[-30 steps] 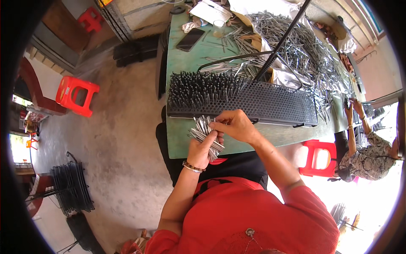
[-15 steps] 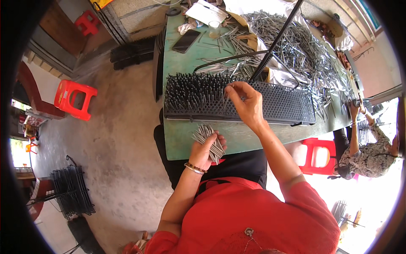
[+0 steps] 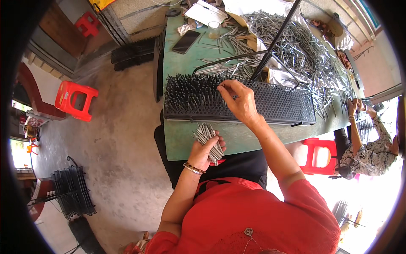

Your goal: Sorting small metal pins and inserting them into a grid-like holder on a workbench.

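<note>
My left hand (image 3: 206,149) is closed around a bundle of thin grey metal rods (image 3: 206,134) by the table's front edge. A long black rack (image 3: 279,101) with a perforated top lies across the table in front of me. Many dark-tipped rods (image 3: 190,91) stand upright in the holes of its left part; bare holes show on its right part. Over the edge of the standing rods, my right hand (image 3: 242,101) is closed in a pinch, thumb against forefinger. A thin rod seems to be at its fingertips, mostly hidden.
A large heap of loose rods (image 3: 292,38) covers the back right of the green table (image 3: 182,142), with a black metal frame (image 3: 270,53) before it. A phone (image 3: 186,41) and a cup (image 3: 214,29) lie farther back. A co-worker's hands (image 3: 355,108) are at the right; red stools (image 3: 319,156) stand nearby.
My right hand has moved a little left and away from me, from the bare holes toward the standing rods. My left hand keeps its bundle almost in place.
</note>
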{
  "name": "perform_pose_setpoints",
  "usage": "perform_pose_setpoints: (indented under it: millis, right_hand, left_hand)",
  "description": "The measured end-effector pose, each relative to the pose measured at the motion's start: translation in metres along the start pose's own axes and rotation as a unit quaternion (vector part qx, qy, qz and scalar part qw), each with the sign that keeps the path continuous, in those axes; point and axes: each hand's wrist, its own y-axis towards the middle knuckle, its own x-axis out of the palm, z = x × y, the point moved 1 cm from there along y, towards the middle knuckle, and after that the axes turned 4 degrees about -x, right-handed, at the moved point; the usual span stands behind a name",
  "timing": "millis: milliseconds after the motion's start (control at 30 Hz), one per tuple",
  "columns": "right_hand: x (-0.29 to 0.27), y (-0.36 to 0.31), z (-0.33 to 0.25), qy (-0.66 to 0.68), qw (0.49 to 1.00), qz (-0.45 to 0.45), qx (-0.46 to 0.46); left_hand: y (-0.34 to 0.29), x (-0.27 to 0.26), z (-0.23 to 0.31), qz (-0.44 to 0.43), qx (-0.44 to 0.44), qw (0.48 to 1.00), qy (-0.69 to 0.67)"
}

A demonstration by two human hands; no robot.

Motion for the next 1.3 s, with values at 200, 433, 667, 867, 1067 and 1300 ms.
perform_pose_setpoints:
  millis: [200,433,667,867,1067,1300]
  right_hand:
    - [0.001,-0.002,0.001,-0.006,1.000,0.030,-0.003]
    - [0.001,-0.005,0.000,-0.025,0.999,-0.020,0.032]
    - [0.001,-0.008,0.004,-0.013,1.000,-0.005,0.017]
    - [-0.001,-0.003,-0.004,0.022,0.998,0.064,0.004]
    - [0.005,-0.009,0.005,0.006,0.996,0.083,-0.011]
    - [0.007,-0.010,0.006,0.032,0.994,0.101,-0.028]
  left_hand:
    - [0.000,0.001,-0.001,-0.001,-0.006,1.000,-0.004]
    - [0.000,0.000,0.000,-0.005,-0.001,1.000,0.001]
    - [0.000,-0.001,0.000,-0.009,-0.005,1.000,0.004]
    - [-0.001,0.000,0.003,-0.005,-0.014,1.000,0.013]
    - [-0.001,0.002,0.003,0.000,-0.005,1.000,-0.027]
    - [-0.001,0.001,0.003,-0.015,-0.015,1.000,-0.009]
